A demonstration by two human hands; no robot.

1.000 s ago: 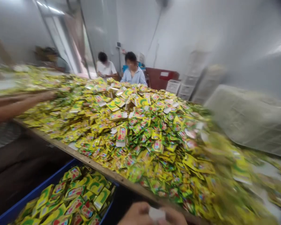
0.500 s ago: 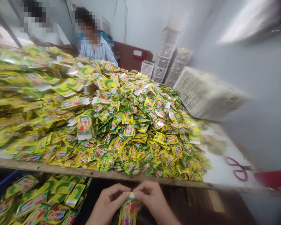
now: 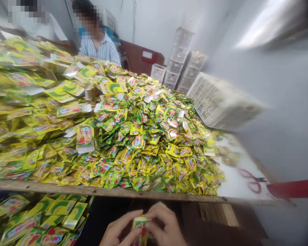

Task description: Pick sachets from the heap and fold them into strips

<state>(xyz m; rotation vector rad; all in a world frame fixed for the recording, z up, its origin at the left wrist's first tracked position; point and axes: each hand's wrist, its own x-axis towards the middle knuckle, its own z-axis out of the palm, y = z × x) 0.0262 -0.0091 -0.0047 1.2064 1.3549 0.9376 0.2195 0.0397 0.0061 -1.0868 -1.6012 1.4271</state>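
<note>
Lower in view than half a second ago, the left hand (image 3: pixel 120 230) and right hand (image 3: pixel 164 223) pinch one yellow sachet (image 3: pixel 140 227) between their fingertips below the table edge (image 3: pixel 143 195), the work on it apparently ongoing. Filled cards (image 3: pixel 41 218) lie at left. Beyond, a sachet heap (image 3: pixel 143 143) covers the table; red scissors (image 3: pixel 251 180) rest nearby. Two co-workers (image 3: pixel 97 44) sit opposite.

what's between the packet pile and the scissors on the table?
Head view: bare white tabletop separates the pile from the scissors; only a few blurred stray packets lie farther back.
</note>
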